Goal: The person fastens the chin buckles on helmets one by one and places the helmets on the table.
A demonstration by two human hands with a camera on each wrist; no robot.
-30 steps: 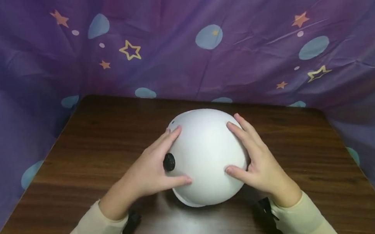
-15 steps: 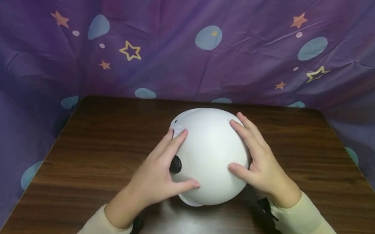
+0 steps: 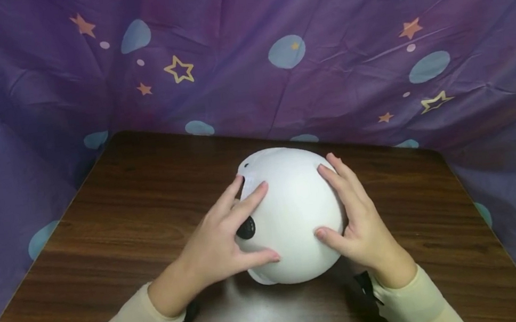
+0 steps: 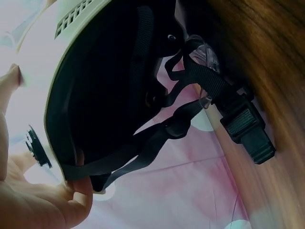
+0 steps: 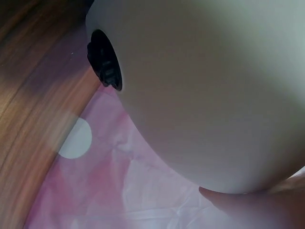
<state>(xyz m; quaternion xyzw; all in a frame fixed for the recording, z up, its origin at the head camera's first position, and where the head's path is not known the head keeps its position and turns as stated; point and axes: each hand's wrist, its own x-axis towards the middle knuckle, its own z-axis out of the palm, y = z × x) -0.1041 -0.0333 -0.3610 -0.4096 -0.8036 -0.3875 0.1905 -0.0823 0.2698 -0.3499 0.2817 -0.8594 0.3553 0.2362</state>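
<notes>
Sliding rightward comes the left hand (image 3: 215, 244), its side of the white helmet (image 3: 298, 215) and the black knob (image 3: 247, 230) shifting with it, the right hand (image 3: 362, 226) barely budging! Fingers spread wide, both hands hold the helmet between them, the left curled over the rim (image 4: 46, 115), the right cupping the opposite side. Smooth surface, so a slackened left grip could let it roll. Beyond the left fingers, strap (image 4: 207, 81) and buckle (image 4: 243, 124) hang by the table (image 4: 281, 143): lowering might trap them underneath.
</notes>
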